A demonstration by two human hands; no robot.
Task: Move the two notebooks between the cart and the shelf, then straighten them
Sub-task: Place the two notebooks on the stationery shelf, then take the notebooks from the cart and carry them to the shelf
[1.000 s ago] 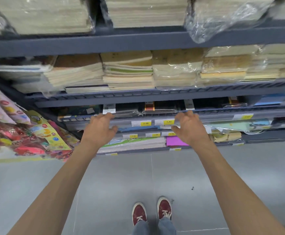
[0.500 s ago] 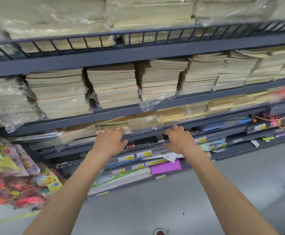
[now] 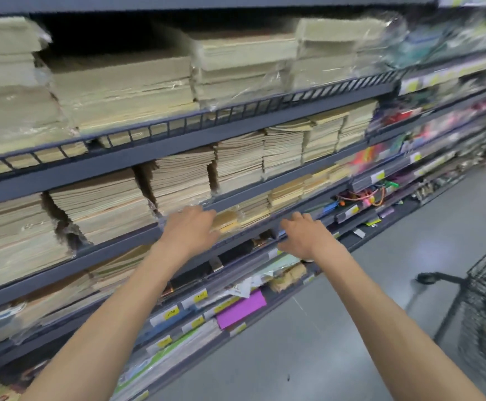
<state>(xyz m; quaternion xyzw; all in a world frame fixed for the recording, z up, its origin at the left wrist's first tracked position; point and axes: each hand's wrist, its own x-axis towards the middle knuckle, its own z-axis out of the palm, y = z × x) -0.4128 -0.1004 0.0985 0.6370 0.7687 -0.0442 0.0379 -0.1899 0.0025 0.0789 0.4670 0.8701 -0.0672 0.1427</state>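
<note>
My left hand [image 3: 189, 228] rests palm down on the front rail of a dark grey shelf [image 3: 114, 250], fingers spread, beside low stacks of tan notebooks [image 3: 253, 209]. To its right, my right hand [image 3: 303, 237] hovers palm down with its fingers apart at the edge of the same shelf, over dark-covered notebooks [image 3: 236, 253] one level below. Neither hand holds anything. A black wire cart [image 3: 484, 302] stands at the right edge of the view.
Tall stacks of cream notebooks [image 3: 178, 186] fill the upper shelves, some in clear plastic wrap. Lower shelves hold yellow price tags [image 3: 171, 314], a magenta pad [image 3: 240, 309] and colourful stationery [image 3: 369, 195]. Grey floor [image 3: 308, 357] lies between shelf and cart.
The view has swung up and to the right, bringing the cart into sight. Both hands have risen from the price-tag shelf to a higher shelf edge.
</note>
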